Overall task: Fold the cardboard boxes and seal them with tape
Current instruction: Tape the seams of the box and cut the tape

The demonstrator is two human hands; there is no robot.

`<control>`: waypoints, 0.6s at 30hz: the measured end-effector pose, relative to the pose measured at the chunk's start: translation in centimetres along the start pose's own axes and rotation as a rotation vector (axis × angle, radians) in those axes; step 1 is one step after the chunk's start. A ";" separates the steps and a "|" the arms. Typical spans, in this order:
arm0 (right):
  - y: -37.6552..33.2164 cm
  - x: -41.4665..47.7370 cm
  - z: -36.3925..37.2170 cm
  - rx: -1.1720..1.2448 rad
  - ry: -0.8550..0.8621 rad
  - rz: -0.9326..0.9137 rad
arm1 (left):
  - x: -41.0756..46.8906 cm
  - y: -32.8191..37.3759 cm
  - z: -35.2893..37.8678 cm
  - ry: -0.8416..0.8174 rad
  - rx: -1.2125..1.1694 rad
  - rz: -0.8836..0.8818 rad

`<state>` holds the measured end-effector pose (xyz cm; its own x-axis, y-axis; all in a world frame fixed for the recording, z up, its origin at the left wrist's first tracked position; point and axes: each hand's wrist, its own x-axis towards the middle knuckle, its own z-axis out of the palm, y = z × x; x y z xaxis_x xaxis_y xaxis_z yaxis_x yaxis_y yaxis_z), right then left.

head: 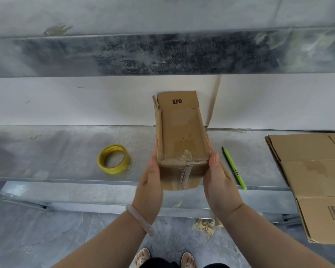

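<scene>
L hand [150,171] fingers [155,151]: straight, together, flat against L side wall of the cardboard box [180,132]. R hand [219,176] fingers [211,149]: straight, together, flat against R side wall, thumb lying along the wall's upper edge. No curl or pinch on either side; box is clamped between the two flat hands. Box pos.: centre of view, long axis running away from the person, near end over the front edge of the metal table [56,151]. Cannot tell whether the box rests on the table. Near end: flaps closed, a strip of clear tape [186,171] runs over the seam, wrinkled at the top corner. Far end: one flap stands open, printed marking visible. L wrist carries a pale bracelet [139,219]. On table, L of box and apart from it: yellow tape roll [113,158], lying flat. R of box, just beside R hand: green pen-shaped tool [233,167], lying at an angle. Far R: flattened cardboard [313,171], barcode on its near panel, overhanging the table edge. Behind box: white sheet [85,101] on the table. Floor below: pile of shavings [203,228].
</scene>
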<state>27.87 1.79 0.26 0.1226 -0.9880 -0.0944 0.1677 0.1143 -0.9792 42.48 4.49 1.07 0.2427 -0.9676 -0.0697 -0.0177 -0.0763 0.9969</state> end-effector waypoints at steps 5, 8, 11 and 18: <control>-2.1 -0.8 0.5 0.030 0.009 0.010 | -0.1 2.5 -0.4 -0.085 -0.138 0.046; -3.2 -0.9 1.9 -0.109 0.073 -0.063 | 0.2 3.5 0.8 0.002 -0.044 0.115; -3.4 -0.6 2.7 -0.226 0.163 -0.110 | 0.4 3.3 1.5 0.095 0.061 0.115; -1.9 -0.8 2.2 -0.256 0.204 -0.195 | 0.2 1.9 1.3 0.159 0.190 0.153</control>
<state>29.59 2.57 2.61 -0.0887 -0.9920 0.0897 -0.0843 -0.0823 -0.9930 41.20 3.88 2.92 0.3718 -0.9227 0.1022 -0.2439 0.0091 0.9698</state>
